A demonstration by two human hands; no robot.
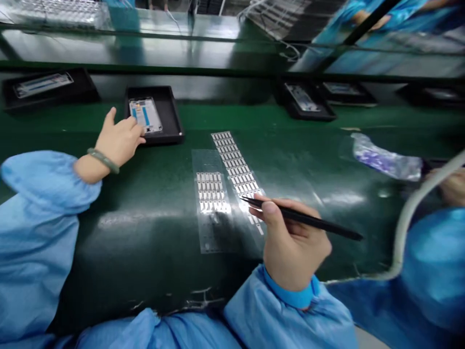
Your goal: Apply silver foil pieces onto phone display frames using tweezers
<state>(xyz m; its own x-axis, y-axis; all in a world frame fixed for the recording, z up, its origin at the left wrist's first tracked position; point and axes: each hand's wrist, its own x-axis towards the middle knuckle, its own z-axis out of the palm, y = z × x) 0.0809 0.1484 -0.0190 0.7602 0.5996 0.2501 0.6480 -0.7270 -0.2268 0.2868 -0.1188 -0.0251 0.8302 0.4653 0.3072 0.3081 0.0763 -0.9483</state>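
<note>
My left hand (121, 138) is at the near left corner of a black tray (174, 114). Its fingers bend over the edge and one outer finger sticks up; its fingertips are partly hidden. In that tray lies a phone frame (154, 116) with blue strips. My right hand (294, 242) grips black tweezers (308, 219), their tips pointing left over a long clear sheet of small pale stickers (236, 162). Beside it, to the left, lies a second clear sheet (214, 232), with rows of stickers on its upper part.
More black trays with phone frames stand at the far left (78, 87) and far right (319, 115). A crumpled plastic bag (385, 157) lies right, near a co-worker's hand (454, 186). A pale hose-like curve (401, 232) crosses the right side. Rails run behind the green work surface (145, 252).
</note>
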